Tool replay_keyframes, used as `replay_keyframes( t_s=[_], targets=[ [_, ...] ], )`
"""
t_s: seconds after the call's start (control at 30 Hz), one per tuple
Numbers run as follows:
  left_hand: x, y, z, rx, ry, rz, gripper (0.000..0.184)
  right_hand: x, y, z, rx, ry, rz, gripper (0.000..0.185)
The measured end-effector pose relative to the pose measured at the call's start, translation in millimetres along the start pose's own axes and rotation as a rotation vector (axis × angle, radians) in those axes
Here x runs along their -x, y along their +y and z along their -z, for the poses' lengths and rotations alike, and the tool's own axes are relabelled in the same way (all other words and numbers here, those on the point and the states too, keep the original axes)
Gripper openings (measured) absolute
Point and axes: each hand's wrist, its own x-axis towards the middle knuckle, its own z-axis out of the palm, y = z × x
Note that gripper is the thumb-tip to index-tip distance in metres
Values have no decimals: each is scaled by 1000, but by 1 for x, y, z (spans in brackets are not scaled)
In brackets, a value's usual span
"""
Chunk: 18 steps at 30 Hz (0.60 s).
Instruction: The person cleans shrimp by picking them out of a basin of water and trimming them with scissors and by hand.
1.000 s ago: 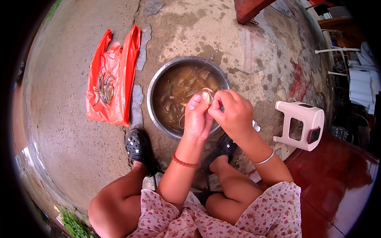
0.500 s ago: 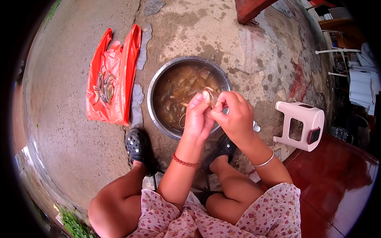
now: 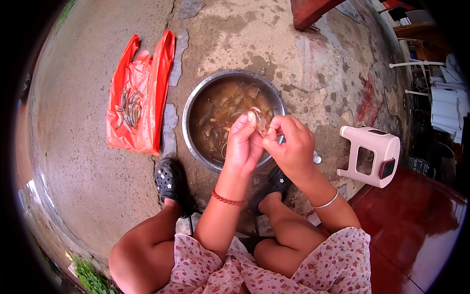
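Observation:
Over the right part of a metal basin [image 3: 187, 128], both hands meet at one shrimp [image 3: 261, 122]. My left hand [image 3: 245, 142] pinches its upper end between thumb and fingers. The thumb and forefinger of my right hand [image 3: 292, 145] grip its lower right end. The basin holds brownish water with many shrimp [image 3: 215, 115] in it. On the ground to the left lies a red plastic bag [image 3: 142, 81], with several shrimp [image 3: 129, 109] in a small pile on it.
A pink plastic stool [image 3: 391, 149] lies on its side at the right, near dark red tiles [image 3: 416, 215]. My black clogs [image 3: 169, 179] flank the basin's near side. A red post [image 3: 311, 11] stands at the top. Pale cloth [image 3: 446, 105] hangs at the far right.
My right hand has moved slightly down and away from my left hand. More of the shrimp shows between the fingers. The bag and stool have not moved.

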Motion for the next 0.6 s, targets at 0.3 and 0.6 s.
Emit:
replay_keyframes(
  t_s=[0.3,0.6],
  targets=[
    [0,3,2,-40,-13,2,18,1,-1,0,7,12,27,19],
    [-1,8,-6,-23,70,-10,17,1,-5,3,27,16,40,18]
  ],
)
